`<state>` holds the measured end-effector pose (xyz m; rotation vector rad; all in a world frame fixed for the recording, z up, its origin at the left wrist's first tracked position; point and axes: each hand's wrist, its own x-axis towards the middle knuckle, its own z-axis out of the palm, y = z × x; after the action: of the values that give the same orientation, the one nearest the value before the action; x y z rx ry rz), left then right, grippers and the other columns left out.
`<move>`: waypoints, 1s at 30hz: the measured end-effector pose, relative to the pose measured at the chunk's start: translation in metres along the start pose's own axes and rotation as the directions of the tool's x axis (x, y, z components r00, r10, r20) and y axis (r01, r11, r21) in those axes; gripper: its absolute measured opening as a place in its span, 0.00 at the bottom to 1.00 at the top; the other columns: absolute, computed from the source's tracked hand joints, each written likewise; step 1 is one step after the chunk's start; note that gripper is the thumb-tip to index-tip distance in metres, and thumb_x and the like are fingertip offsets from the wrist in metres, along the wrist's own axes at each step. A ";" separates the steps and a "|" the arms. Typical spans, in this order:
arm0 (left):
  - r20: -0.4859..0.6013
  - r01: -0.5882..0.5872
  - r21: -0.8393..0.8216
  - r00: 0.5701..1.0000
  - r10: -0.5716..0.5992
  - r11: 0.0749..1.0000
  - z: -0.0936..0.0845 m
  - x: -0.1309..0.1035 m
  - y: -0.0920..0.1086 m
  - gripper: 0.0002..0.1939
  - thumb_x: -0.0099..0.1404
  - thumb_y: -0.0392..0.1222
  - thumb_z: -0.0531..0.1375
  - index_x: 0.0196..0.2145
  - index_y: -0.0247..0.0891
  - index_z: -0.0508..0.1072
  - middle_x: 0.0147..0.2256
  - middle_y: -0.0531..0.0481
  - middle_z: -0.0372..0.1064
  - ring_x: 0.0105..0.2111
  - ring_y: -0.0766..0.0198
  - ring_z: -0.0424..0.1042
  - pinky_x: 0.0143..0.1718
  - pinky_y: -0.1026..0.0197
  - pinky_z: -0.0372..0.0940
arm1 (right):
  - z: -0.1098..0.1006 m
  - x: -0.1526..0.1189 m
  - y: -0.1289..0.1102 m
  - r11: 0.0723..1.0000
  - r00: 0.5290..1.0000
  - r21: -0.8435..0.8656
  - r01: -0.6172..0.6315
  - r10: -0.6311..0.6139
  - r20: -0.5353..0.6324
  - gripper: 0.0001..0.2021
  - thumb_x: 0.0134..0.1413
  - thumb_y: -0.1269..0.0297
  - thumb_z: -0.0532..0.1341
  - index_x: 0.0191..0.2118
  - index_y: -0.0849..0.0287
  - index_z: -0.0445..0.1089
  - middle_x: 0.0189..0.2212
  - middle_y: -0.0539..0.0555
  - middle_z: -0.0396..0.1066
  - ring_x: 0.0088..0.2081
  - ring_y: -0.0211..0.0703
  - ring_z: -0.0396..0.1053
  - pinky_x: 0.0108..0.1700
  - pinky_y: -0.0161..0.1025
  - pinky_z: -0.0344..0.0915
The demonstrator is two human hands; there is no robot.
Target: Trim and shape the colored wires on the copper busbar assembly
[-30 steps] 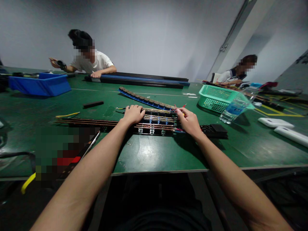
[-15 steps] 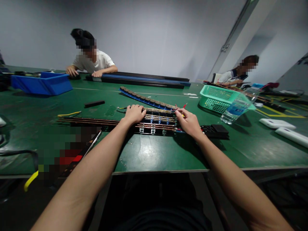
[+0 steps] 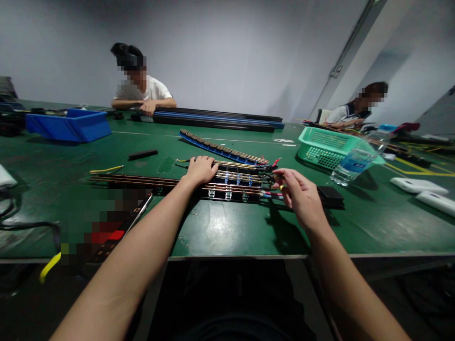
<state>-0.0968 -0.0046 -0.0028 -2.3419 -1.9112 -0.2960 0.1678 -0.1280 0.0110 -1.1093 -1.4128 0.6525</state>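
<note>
Several dark strips with copper-coloured rods (image 3: pixel 231 190) lie side by side on the green table. My left hand (image 3: pixel 202 169) rests flat on the upper strips, its fingers a little apart. At the strips' right ends, by the black, red and blue wires (image 3: pixel 273 194), is my right hand (image 3: pixel 296 189). Its thumb and fingers are bent toward each other, and whether a wire is between them is too small to tell. A yellow ring-like spot shows at a finger. Beyond the strips lies a separate blue-edged strip (image 3: pixel 220 148), set at a slant.
A blue bin (image 3: pixel 71 127) stands at the left; a green basket (image 3: pixel 320 149) and a tilted water bottle (image 3: pixel 351 166) are at the right. Long black and blue bars (image 3: pixel 220 119) lie at the back, near a person's hands. Another person sits at the far right.
My right hand has moved right and toward me, off the upper strips' wire ends, uncovering them. My left hand stays on the strips. The person opposite has brought their hands together.
</note>
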 end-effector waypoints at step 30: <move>0.003 0.015 0.007 1.000 -0.015 1.000 -0.001 0.000 0.001 0.25 0.77 0.50 0.46 0.58 0.38 0.74 0.61 0.39 0.70 0.60 0.45 0.66 0.62 0.44 0.57 | 0.005 -0.094 0.023 0.766 0.934 -0.541 0.347 -0.229 0.275 0.17 0.67 0.52 0.59 0.50 0.56 0.78 0.15 0.44 0.62 0.16 0.36 0.61 0.24 0.32 0.56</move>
<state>-0.0961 -0.0053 -0.0014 -2.3254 -1.9290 -0.2869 0.1576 -0.2016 -0.0512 -1.2753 -1.9879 0.0850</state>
